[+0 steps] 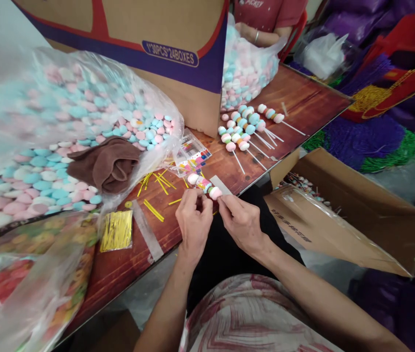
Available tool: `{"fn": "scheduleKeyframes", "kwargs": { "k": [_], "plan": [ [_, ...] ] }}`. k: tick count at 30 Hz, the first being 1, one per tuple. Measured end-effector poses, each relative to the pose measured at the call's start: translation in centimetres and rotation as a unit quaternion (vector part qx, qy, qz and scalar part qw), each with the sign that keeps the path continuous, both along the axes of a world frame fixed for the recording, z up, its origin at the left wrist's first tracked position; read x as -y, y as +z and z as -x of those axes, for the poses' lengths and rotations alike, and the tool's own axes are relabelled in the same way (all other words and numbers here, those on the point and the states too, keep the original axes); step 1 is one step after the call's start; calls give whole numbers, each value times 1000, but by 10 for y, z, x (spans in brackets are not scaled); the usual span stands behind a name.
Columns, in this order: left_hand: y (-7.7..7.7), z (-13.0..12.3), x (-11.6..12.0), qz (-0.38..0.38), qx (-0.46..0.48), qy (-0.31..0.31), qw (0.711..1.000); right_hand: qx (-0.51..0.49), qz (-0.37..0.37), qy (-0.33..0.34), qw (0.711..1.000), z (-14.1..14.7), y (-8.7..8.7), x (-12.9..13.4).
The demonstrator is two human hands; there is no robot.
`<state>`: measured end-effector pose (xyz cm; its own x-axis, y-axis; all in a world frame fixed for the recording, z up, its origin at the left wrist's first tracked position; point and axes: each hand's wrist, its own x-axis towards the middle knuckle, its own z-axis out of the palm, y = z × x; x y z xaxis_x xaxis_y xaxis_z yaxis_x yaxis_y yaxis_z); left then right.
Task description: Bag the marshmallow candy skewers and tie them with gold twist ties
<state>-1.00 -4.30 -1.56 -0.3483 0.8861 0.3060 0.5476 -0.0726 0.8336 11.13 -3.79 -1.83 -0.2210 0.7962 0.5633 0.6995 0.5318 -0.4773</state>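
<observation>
A candy skewer [204, 185] of white, pink and green pieces is held above the table's front edge, over my lap. A printed wrapper seems to lie around its middle. My left hand [194, 215] is closed, thumb and fingers pinched just below the skewer's middle. At its right end, my right hand [242, 220] pinches beside the pink-and-white piece. Whatever small part lies between the fingertips is hidden. Just behind are printed clear bags [193, 155]. Gold twist ties [153, 210] lie loose to the left, beside a packet of them [117, 230].
Finished-looking candy skewers [247, 126] lie in a group at the right. Big bags of pastel candies [78, 112] and a brown cloth [106, 164] take up the left. A tall carton [178, 88] stands behind. An open box [372, 210] sits right. Across the table is another person [269, 29].
</observation>
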Motion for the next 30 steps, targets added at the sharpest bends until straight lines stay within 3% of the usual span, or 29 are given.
{"fn": "scheduleKeyframes", "kwargs": {
  "k": [5,8,10,14,18,21,26,30],
  "plan": [
    [2,-3,6,-28,31,-58,997,1,-2,7,1000,6,2,-5],
    [2,-6,12,1,113,-96,989,-35,24,14,999,5,4,-8],
    [3,-6,14,32,197,-89,976,-54,34,16,998,2,5,-9],
    [7,3,5,69,396,-26,915,-63,23,22,997,-1,5,-7],
    [14,12,-16,73,554,-58,827,-35,18,41,998,1,2,-5],
    [17,16,-26,60,593,-65,800,-22,58,75,995,1,1,-2],
    [13,15,-28,72,636,-60,766,-98,152,132,975,-5,2,2],
    [11,8,-25,97,613,-92,778,-127,152,134,971,1,2,4]
  ]
}}
